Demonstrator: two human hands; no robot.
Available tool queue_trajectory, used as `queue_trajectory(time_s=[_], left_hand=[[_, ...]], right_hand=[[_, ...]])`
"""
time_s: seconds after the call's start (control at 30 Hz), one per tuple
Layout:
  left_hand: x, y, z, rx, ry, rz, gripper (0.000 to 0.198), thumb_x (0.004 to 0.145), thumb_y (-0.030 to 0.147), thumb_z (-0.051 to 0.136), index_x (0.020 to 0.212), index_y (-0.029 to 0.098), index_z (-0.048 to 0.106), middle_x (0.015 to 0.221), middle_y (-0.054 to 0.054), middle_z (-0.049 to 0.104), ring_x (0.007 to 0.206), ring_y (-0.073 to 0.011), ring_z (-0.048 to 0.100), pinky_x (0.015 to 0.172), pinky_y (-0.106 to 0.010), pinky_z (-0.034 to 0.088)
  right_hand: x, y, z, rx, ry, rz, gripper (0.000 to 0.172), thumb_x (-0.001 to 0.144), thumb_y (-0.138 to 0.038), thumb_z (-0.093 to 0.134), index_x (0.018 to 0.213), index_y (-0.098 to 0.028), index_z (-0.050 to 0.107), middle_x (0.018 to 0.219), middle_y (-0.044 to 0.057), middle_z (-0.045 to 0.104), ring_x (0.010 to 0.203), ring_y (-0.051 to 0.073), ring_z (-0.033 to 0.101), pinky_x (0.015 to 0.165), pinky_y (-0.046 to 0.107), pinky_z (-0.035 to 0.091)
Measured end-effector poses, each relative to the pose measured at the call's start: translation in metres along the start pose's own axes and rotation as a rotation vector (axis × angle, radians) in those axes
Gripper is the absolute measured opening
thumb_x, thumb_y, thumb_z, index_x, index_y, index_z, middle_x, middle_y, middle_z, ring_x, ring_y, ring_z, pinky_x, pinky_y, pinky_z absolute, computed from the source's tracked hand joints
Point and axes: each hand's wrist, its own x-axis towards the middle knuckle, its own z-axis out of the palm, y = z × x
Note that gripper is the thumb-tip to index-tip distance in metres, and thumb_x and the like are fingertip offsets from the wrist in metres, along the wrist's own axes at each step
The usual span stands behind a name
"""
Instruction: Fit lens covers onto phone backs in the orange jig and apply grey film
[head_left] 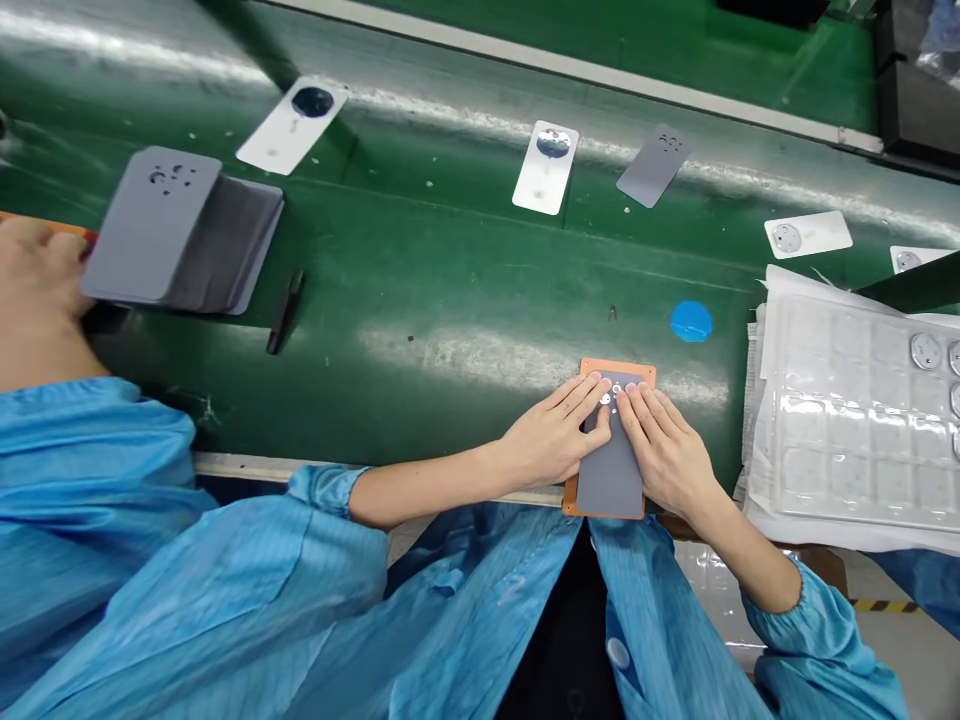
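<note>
A grey panel (611, 470) is lying face up on an orange fixture (619, 367) at the near edge of the counter (450, 260). The fixture is extending past the panel's 12 o'clock edge as a narrow margin.

The left hand (559, 425) is resting on the panel from 9 o'clock: the fingers are lying straight and side by side, the thumb is standing apart near the cut-outs. The right hand (667, 445) is lying along the edge at 3 o'clock, fingers extended and pressed together.

A blue disc (691, 321) is lying near, at 1 o'clock. A clear tray (795, 510) is bounding the 3 o'clock side. Green surface is running toward 10 o'clock as room for movement, reaching a black pen-like tool (286, 312) and, beyond it, a stack of grey panels (161, 245).

Between 11 and 1 o'clock, a white panel (546, 185) and a loose grey panel (651, 172) are lying well apart from the fixture.
</note>
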Motion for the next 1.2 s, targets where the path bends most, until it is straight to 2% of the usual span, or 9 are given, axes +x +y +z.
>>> queue_trajectory(time_s=[0.17,0.3,0.43,0.57,0.67,0.77,0.9,1.07,1.2], left_hand=[[-0.011,0.01,0.003,0.045,0.1,-0.029,0.043,0.092,0.013,0.057,0.134,0.004,0.054,0.143,-0.029,0.055,0.141,-0.0375,0.049,0.118,-0.052,0.044],[-0.016,0.018,0.0,-0.048,0.06,-0.053,0.048,0.089,0.012,0.056,0.137,0.004,0.053,0.147,-0.028,0.052,0.143,-0.0383,0.046,0.12,-0.053,0.04],[-0.017,0.012,-0.01,-0.136,-0.073,-0.052,0.059,0.086,0.02,0.062,0.141,0.003,0.05,0.152,-0.03,0.045,0.145,-0.0429,0.042,0.121,-0.057,0.035],[-0.012,-0.013,-0.023,-0.365,-0.144,-0.004,0.071,0.086,0.03,0.072,0.149,0.014,0.045,0.158,-0.024,0.039,0.149,-0.0425,0.034,0.121,-0.062,0.031],[0.006,-0.025,-0.034,-0.645,0.07,-0.181,0.066,0.089,0.03,0.072,0.149,0.02,0.046,0.156,-0.017,0.046,0.147,-0.0337,0.042,0.119,-0.051,0.039],[0.034,-0.019,-0.044,-0.924,0.321,-0.323,0.039,0.09,0.031,0.071,0.125,0.018,0.063,0.123,-0.011,0.072,0.111,-0.0228,0.07,0.098,-0.034,0.056],[0.061,0.001,-0.053,-0.909,0.461,-0.294,0.01,0.093,0.026,0.067,0.089,0.016,0.069,0.084,-0.003,0.075,0.074,-0.0134,0.07,0.072,-0.023,0.054],[0.067,0.007,-0.053,-0.825,0.564,-0.185,0.01,0.094,0.025,0.067,0.089,0.017,0.069,0.084,-0.004,0.075,0.075,-0.0138,0.07,0.072,-0.024,0.054],[0.07,-0.001,-0.052,-0.819,0.621,-0.132,0.012,0.094,0.021,0.066,0.085,0.015,0.07,0.085,-0.007,0.074,0.077,-0.0151,0.069,0.073,-0.025,0.054]], right_hand=[[-0.015,-0.007,-0.003,-0.034,-0.042,-0.008,0.068,0.091,-0.007,0.041,0.157,0.003,0.028,0.158,0.025,0.039,0.151,0.035,0.034,0.122,0.051,0.039],[-0.021,-0.012,-0.003,0.006,-0.034,0.015,0.076,0.088,-0.006,0.04,0.16,0.0,0.019,0.158,0.024,0.039,0.151,0.035,0.034,0.121,0.053,0.04],[-0.02,-0.012,-0.003,0.072,-0.01,0.016,0.071,0.086,-0.007,0.043,0.156,0.002,0.033,0.156,0.026,0.042,0.148,0.038,0.039,0.12,0.056,0.041],[-0.021,-0.007,-0.007,0.301,0.145,-0.002,0.054,0.094,-0.007,0.045,0.147,-0.014,0.053,0.148,0.016,0.057,0.141,0.032,0.051,0.115,0.051,0.05],[-0.017,-0.004,-0.013,0.727,0.436,0.165,0.039,0.096,-0.014,0.055,0.131,-0.024,0.068,0.133,0.01,0.069,0.127,0.03,0.064,0.108,0.051,0.055],[-0.006,-0.003,-0.016,1.334,0.773,0.488,0.019,0.092,-0.021,0.064,0.105,-0.028,0.076,0.106,0.004,0.078,0.101,0.025,0.074,0.092,0.047,0.063],[0.007,0.002,-0.014,1.95,0.904,0.713,0.007,0.08,-0.021,0.072,0.084,-0.027,0.071,0.087,-0.002,0.075,0.087,0.015,0.072,0.083,0.032,0.062],[0.004,0.009,-0.012,2.093,0.912,0.767,0.007,0.073,-0.022,0.071,0.073,-0.026,0.066,0.076,-0.001,0.069,0.086,0.017,0.069,0.09,0.037,0.058],[0.005,0.008,-0.015,2.054,0.967,0.732,0.007,0.072,-0.021,0.072,0.074,-0.025,0.067,0.076,-0.002,0.068,0.084,0.015,0.068,0.083,0.032,0.058]])
